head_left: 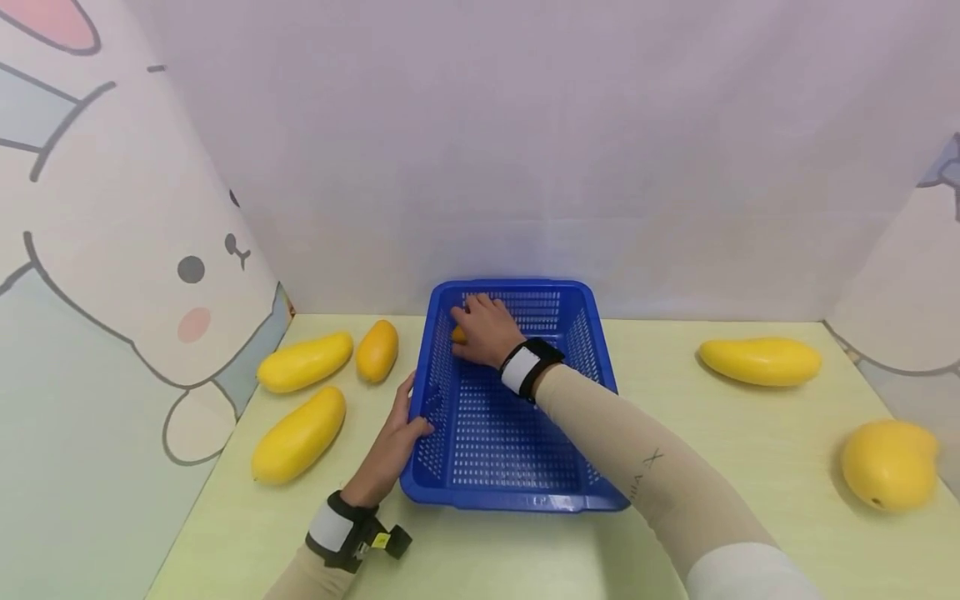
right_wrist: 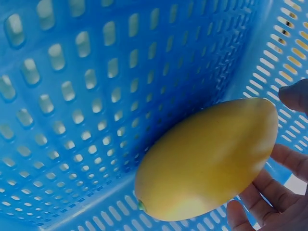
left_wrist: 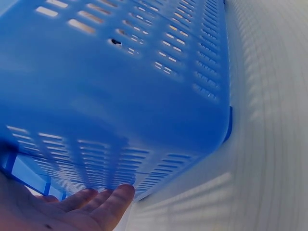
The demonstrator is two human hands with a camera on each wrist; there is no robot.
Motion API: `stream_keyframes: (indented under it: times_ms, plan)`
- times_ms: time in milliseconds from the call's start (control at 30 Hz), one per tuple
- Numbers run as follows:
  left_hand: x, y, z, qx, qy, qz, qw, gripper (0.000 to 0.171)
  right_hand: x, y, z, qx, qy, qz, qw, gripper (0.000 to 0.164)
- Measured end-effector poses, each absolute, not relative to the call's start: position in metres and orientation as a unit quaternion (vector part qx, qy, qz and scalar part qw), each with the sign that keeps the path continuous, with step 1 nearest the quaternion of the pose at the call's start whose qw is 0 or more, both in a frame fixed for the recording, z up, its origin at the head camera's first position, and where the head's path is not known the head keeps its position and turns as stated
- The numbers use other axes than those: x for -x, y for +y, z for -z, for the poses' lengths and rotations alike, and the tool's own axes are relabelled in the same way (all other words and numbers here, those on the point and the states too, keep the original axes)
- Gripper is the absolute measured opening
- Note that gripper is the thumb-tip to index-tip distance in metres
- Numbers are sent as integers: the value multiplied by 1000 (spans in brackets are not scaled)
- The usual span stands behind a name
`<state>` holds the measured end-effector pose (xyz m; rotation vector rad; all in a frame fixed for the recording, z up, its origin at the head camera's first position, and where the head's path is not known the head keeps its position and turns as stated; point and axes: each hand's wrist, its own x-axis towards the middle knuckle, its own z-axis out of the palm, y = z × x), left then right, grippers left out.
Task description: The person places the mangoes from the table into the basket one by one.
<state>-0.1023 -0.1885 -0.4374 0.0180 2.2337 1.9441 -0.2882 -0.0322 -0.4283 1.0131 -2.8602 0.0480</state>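
Observation:
A blue plastic basket (head_left: 517, 433) with slotted walls stands in the middle of the table. My left hand (head_left: 393, 442) holds its left side, thumb over the rim and fingers along the outer wall. In the left wrist view the fingers (left_wrist: 115, 199) lie straight against the slotted wall. My right hand (head_left: 487, 332) is inside the basket at the far left corner. Beneath it is a yellow-orange mango (right_wrist: 207, 159) with a small green spot at one end. The right fingertips touch the mango's other end, while the thumb (right_wrist: 294, 96) stands slightly off it.
Left of the basket lie a small orange-yellow mango (head_left: 377, 351) and two long yellow fruits (head_left: 305, 362). On the right are another long yellow fruit (head_left: 761, 361) and a bulky, rounded yellow fruit (head_left: 888, 465). A pale cloth wall (head_left: 525, 167) rises behind the table.

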Motion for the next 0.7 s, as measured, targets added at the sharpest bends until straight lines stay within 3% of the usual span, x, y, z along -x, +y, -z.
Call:
stream_keyframes:
  times_ms: [700]
  plan:
    - [108,-192,441,-11,753,-651,89,70,279,-35,409,-322,-941,5,100,63]
